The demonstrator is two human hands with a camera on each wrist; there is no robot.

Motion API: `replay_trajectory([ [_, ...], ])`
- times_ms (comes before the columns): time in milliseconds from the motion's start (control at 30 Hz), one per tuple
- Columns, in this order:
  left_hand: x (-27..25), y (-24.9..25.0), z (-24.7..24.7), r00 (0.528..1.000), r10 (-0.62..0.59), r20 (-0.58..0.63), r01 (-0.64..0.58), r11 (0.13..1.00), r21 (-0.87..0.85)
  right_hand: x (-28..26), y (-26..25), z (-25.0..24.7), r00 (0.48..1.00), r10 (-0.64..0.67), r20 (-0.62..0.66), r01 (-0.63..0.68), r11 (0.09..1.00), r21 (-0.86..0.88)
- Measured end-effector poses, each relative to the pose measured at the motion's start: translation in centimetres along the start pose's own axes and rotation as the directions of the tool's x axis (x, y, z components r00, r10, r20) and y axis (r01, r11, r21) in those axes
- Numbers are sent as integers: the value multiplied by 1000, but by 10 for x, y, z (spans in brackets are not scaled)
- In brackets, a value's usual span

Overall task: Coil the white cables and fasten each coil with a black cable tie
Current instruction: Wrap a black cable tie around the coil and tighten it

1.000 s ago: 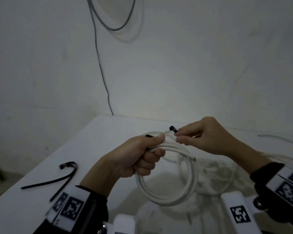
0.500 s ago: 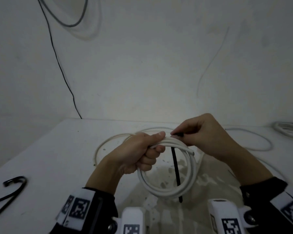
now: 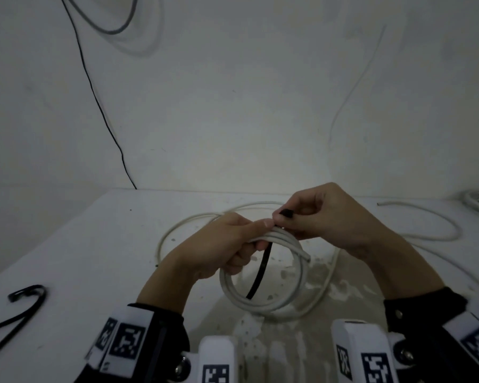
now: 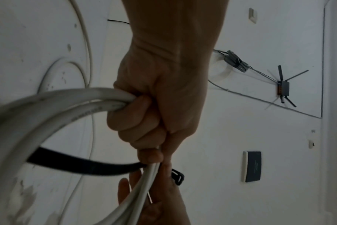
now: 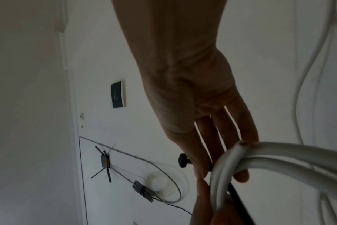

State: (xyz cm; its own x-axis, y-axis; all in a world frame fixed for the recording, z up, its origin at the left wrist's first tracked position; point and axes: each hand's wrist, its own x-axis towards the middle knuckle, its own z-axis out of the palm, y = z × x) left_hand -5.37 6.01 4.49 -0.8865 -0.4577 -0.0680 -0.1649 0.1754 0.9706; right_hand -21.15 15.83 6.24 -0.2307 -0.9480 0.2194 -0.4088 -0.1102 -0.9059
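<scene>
- The left hand [image 3: 216,250] has its fingers [image 4: 133,121] curled tight round the top of the white cable coil [image 3: 263,272], thumb pressed along the strands.
- The right hand [image 3: 327,219] pinches the head of the black cable tie [image 3: 260,272] between thumb and forefinger, just beside the left thumb; its other fingers [image 5: 227,134] lie nearly straight behind the coil.
- The tie's strap hangs down through the coil's opening, its tail loose.
- The coil is held upright above the white bench [image 3: 94,258], several turns bunched together, one cut end jutting out on the right.
- A loose white cable [image 3: 426,225] lies on the bench behind; another black tie [image 3: 25,302] lies near left.
</scene>
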Motion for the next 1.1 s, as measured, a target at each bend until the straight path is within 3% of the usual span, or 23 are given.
replay_trajectory([
  [233, 1, 0, 1, 992, 62, -109, -74, 991, -115, -4, 0, 0, 988, -19, 154, 16, 1000, 17],
  [333, 2, 2, 1, 981, 103, -164, -124, 984, -125, -3, 1, 9, 993, -86, 79, 88, 996, -28],
  [500, 2, 5, 4, 945, 177, -276, -152, 982, 112, 4, 2, 19, 991, -118, -60, 113, 990, -81],
  [600, 6, 1, 5, 886, 272, -375, -176, 946, 271, 4, 4, 19, 995, -66, -68, 60, 995, -74],
  [667, 8, -1, 6, 858, 325, -397, -219, 932, 290, 4, 5, 19, 997, -20, -75, 17, 999, -37],
  [867, 8, -3, 11, 846, 350, -402, -359, 932, 56, 4, 5, 14, 994, 45, -104, -40, 998, 49],
  [1000, 6, 2, 5, 873, 244, -423, -345, 921, -180, -6, 1, 8, 981, -138, 135, 126, 988, 92],
  [1100, 3, 5, 0, 897, 161, -412, -299, 906, -299, -5, 4, 16, 941, -310, 134, 327, 937, -126],
])
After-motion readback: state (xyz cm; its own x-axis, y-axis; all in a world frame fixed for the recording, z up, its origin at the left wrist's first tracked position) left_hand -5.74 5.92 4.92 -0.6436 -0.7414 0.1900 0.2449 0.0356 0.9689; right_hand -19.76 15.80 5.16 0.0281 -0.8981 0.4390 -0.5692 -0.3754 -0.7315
